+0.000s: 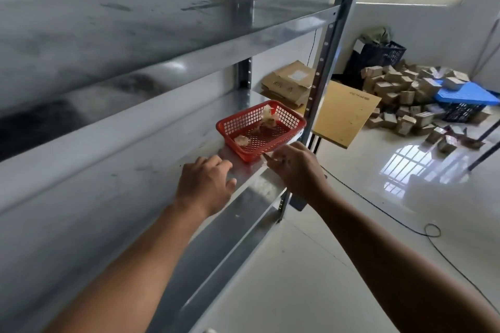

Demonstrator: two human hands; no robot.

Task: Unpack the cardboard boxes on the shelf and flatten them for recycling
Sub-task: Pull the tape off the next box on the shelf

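Note:
A red plastic basket [259,127] sits on the metal shelf [151,178], with a few crumpled scraps of tape inside it. A stack of flattened cardboard boxes [289,84] lies at the far end of the same shelf. My left hand [205,184] hovers over the shelf just left of the basket, fingers loosely bent and holding nothing. My right hand [295,170] is at the basket's near corner with its back towards me. Its fingers curl downward, and whether they pinch anything is hidden.
The shelf's upright post [324,62] stands just behind the basket. On the floor to the right lie a pile of several small cardboard boxes [400,94], a blue crate lid [465,93], a dark crate [381,54], a brown board [346,113] and a black cable [430,230].

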